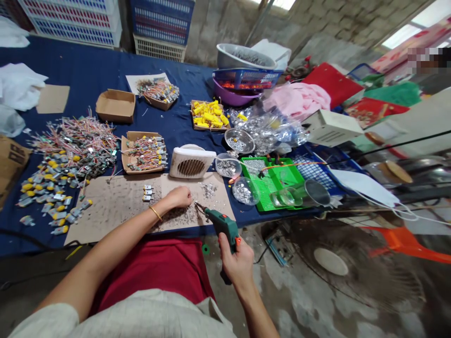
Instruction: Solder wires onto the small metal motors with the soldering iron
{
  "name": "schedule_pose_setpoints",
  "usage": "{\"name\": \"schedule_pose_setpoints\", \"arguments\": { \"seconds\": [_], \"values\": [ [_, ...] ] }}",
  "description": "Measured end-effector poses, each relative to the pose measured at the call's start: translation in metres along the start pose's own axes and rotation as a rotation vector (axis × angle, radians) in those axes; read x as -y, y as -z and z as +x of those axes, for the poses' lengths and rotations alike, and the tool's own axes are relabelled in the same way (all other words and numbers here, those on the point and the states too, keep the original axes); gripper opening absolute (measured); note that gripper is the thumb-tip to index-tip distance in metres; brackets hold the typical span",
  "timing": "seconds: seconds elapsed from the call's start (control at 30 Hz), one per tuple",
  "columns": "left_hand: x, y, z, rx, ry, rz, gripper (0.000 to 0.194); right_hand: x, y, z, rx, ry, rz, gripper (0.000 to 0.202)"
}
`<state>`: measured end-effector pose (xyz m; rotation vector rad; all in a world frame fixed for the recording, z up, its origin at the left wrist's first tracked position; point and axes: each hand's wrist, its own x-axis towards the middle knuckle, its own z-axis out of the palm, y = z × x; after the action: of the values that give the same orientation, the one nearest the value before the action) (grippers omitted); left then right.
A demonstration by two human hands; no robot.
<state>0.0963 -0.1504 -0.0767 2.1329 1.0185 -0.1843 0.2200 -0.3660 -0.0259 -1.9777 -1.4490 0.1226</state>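
My right hand [237, 258] is wrapped round the grip of a green pistol-shaped soldering gun [223, 223]. Its thin tip points left, close to the fingers of my left hand [181, 197]. That hand is closed, resting low over a cardboard sheet [116, 199] with dark specks; whatever its fingers hold is hidden. Small silvery bits [207, 189] lie scattered just beyond it. Left of my wrist, several small motors [148, 193] stand in a short column on the cardboard. A white vented fan unit [192, 163] sits behind my left hand.
At left lie heaps of wired parts [81, 141] and yellow-ended motors [49, 188]. Cardboard trays [143, 165] hold more wired parts. Dishes of small metal pieces [245, 191] and a green basket [269, 202] stand at right. A floor fan [331, 261] is below right.
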Motion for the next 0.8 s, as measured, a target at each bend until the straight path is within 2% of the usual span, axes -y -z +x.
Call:
{"name": "schedule_pose_setpoints", "arguments": {
  "seconds": [0.3, 0.8],
  "values": [
    [0.0065, -0.002, 0.0004, -0.008, -0.019, -0.07, 0.021, -0.0006, 0.0024, -0.0009, 0.007, -0.008, 0.009, 0.039],
    [0.0066, -0.0049, 0.002, -0.027, -0.008, -0.037, 0.022, -0.0009, -0.0004, 0.0019, 0.015, 0.011, 0.014, 0.037]
  ]
}}
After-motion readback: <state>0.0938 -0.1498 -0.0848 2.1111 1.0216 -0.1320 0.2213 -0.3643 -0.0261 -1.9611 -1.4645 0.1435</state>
